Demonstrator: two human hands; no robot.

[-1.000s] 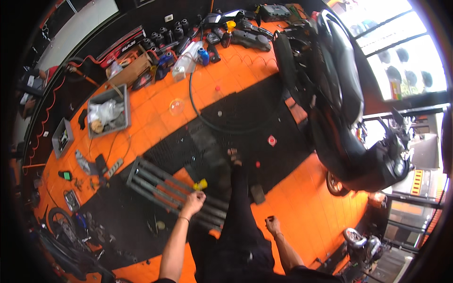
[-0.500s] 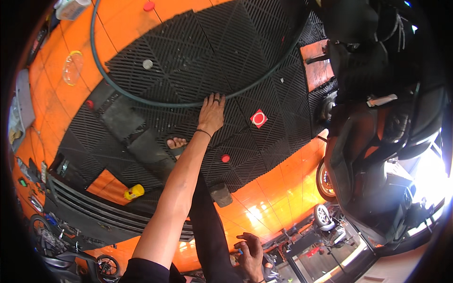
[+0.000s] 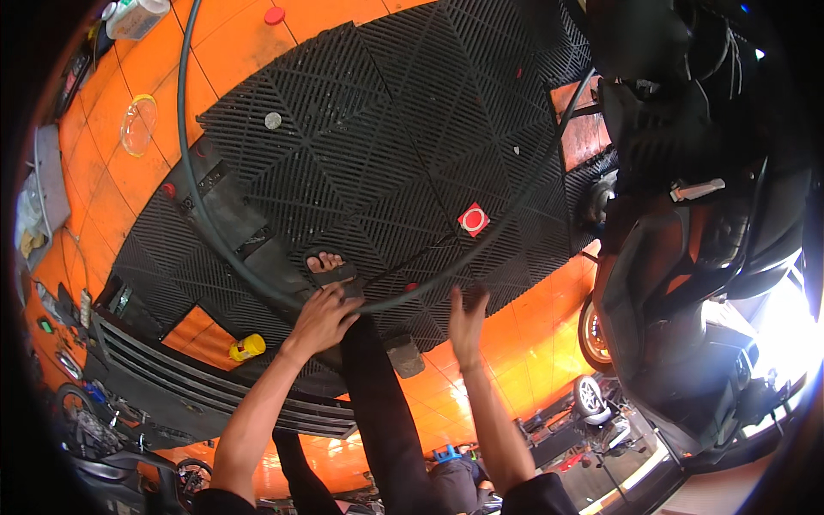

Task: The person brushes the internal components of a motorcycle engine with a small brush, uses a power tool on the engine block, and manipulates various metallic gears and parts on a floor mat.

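A long dark hose point(image 3: 190, 146) hangs in a wide loop over the black ridged floor mats. My left hand point(image 3: 319, 324) is closed around the lowest part of the loop, the fingers hiding a short stretch of it. My right hand point(image 3: 467, 324) is raised just below the hose on its right side, not touching it. Its fingers look apart, though motion smears them, and nothing shows in them. Below the loop, my sandalled foot point(image 3: 326, 262) rests on the mat point(image 3: 412, 129).
A black motorcycle point(image 3: 652, 300) fills the right side. A red-and-white square point(image 3: 473, 220), a round pale lid point(image 3: 273, 120) and a yellow bottle point(image 3: 247, 348) lie about. A black slatted step point(image 3: 215, 403) crosses the lower left. Orange tiles point(image 3: 232, 60) surround the mats.
My left hand has come back toward me, bringing the bottom of the hose loop with it. My right hand has risen from low by my leg to near the hose.
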